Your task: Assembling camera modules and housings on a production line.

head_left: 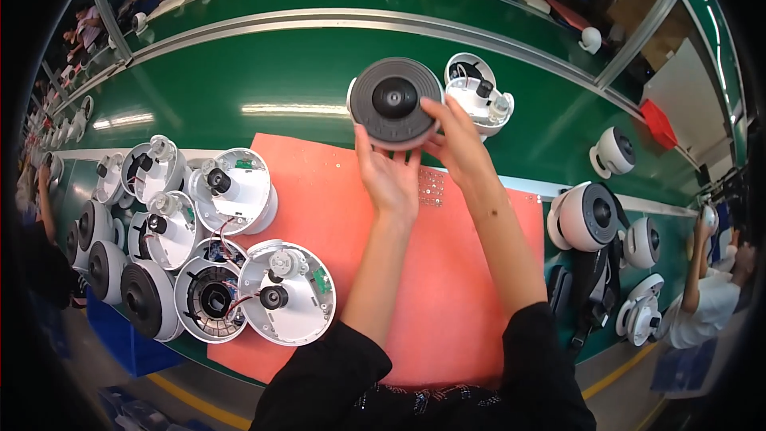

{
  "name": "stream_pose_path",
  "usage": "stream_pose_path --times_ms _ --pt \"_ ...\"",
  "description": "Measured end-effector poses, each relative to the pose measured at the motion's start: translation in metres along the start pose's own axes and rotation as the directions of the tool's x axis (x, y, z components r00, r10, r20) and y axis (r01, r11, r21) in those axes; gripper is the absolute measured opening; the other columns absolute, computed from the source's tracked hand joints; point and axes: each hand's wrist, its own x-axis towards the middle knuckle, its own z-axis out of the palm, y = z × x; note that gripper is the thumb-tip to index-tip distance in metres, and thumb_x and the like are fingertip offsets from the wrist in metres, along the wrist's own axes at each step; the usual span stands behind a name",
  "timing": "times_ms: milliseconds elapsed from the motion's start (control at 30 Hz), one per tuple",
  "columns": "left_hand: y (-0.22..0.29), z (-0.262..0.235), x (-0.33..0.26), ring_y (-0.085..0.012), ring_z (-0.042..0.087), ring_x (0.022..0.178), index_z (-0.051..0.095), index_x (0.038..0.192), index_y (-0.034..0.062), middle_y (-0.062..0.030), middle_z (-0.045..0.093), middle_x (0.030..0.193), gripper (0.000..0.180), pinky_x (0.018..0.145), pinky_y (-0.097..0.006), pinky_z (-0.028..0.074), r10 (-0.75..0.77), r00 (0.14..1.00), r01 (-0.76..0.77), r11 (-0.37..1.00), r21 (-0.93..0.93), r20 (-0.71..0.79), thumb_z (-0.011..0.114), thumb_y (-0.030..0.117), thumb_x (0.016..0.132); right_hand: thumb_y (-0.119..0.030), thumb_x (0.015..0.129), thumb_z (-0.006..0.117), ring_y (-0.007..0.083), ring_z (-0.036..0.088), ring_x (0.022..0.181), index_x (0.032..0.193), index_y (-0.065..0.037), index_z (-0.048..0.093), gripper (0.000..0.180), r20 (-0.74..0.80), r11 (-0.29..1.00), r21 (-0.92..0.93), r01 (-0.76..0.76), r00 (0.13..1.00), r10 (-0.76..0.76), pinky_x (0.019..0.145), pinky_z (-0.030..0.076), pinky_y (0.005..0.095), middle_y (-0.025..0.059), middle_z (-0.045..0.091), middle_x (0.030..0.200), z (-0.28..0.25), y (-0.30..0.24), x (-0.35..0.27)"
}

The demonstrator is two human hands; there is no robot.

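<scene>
Above the far edge of the orange mat [455, 287] I hold a round fan-like device [375, 84] with a dark grey ribbed front, a black hub and a white shell edge. My left hand [387, 179] supports it from below, palm turned up. At its lower right side, my right hand [461, 140] grips the rim with its fingers. Just beyond my right hand lies an opened white housing [476, 100] with a motor and wires inside. Small metal screws [432, 187] lie in a patch on the mat near my wrists.
Several opened white housings [289, 311] with motors, red wires and green boards crowd the left. Closed dark-fronted units [146, 299] stand beside them. More finished-looking units [585, 215] and a black strap [598, 291] are at the right. A green conveyor [215, 88] runs across behind the mat; co-workers sit farther off.
</scene>
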Motion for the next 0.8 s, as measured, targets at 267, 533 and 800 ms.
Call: stream_pose_path --times_ms 267,533,800 --pt "-0.003 -0.016 0.005 -0.0274 0.014 0.132 0.025 0.131 0.0107 -0.0124 0.019 0.139 0.062 0.104 -0.043 0.016 -0.005 0.983 0.025 0.994 0.103 -0.182 0.053 0.036 0.082 -0.035 0.073 0.07 0.0372 0.041 0.11 0.126 -0.006 0.03 0.073 -0.112 0.953 0.204 -0.223 0.962 0.249 0.091 0.041 0.0467 0.0228 0.032 0.123 -0.014 0.046 0.083" --pt "-0.015 -0.012 -0.001 -0.0287 0.028 0.126 0.033 0.12 0.0064 -0.0145 0.033 0.127 0.049 0.103 -0.043 0.024 -0.115 0.977 0.134 0.987 0.093 -0.182 0.053 0.031 0.082 -0.02 0.076 0.066 0.0335 0.042 0.113 0.125 0.003 0.028 0.066 -0.337 0.71 0.693 0.123 0.926 0.168 0.099 0.037 0.0417 0.0225 0.035 0.122 -0.107 0.049 0.048" --pt "-0.024 -0.007 -0.01 -0.032 0.044 0.115 0.026 0.127 0.0043 -0.0272 0.039 0.126 0.061 0.096 -0.039 0.036 -0.589 0.791 0.604 0.795 -0.058 0.167 0.045 0.043 0.084 -0.015 0.079 0.062 0.0334 0.045 0.11 0.121 -0.003 0.03 0.054 -0.324 0.851 0.497 0.17 0.946 0.0 0.095 0.042 0.0384 0.0245 0.036 0.119 -0.152 -0.002 -0.029"
